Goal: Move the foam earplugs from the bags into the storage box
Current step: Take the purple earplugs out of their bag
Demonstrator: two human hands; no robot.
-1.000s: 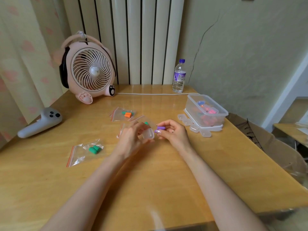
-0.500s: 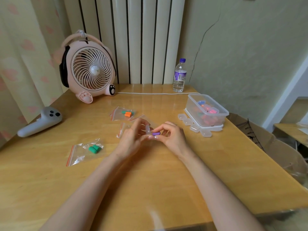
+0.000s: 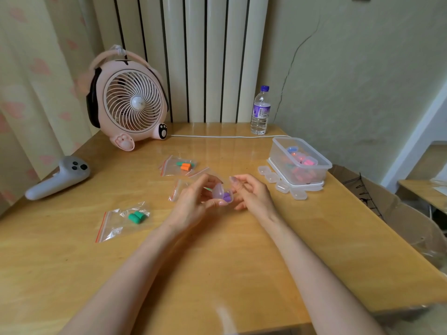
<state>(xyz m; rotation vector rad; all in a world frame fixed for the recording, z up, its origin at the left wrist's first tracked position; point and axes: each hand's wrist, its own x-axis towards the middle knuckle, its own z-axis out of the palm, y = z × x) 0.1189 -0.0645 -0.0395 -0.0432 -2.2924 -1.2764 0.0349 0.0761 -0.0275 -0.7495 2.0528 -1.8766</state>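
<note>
Entry: small clear hinged plastic case [image 3: 223,194], one, open, with purple foam earplugs [image 3: 226,196] inside; their number cannot be told. The case is held just above the tabletop by the left hand [image 3: 191,201], whose fingers and thumb are curled round it, presumably to keep it steady for closing. The right hand [image 3: 251,192] is just beside the case with loosely bent fingers and nothing in its grasp; whether it touches the case cannot be told. Clear rectangular plastic storage box [image 3: 281,158], one, uncovered, is set well to the right on what appears to be its own white lid [image 3: 312,189], likely so that it stays within reach for drop-ins. Filled cases in pink, blue and red tones are seen inside it, but cannot be counted. Empty small clear cases [image 3: 282,187], four, are lined along the near left edge of the lid, evidently staged for filling. Clear zip bags with red strips: one with two green earplugs [image 3: 123,218] at near left; one with orange and green earplugs [image 3: 179,165] further back; one flattened bag [image 3: 177,189] partly under the left hand; the edge of a possible fourth shows behind it. The task is judged part done, since plugs remain in bags. Also listed on the light wooden table [image 3: 217,250]: pink desk fan [image 3: 133,105], one; clear water bottle [image 3: 260,112], one; grey handheld controller [image 3: 58,177], one; white cable [image 3: 217,136], one.
</note>
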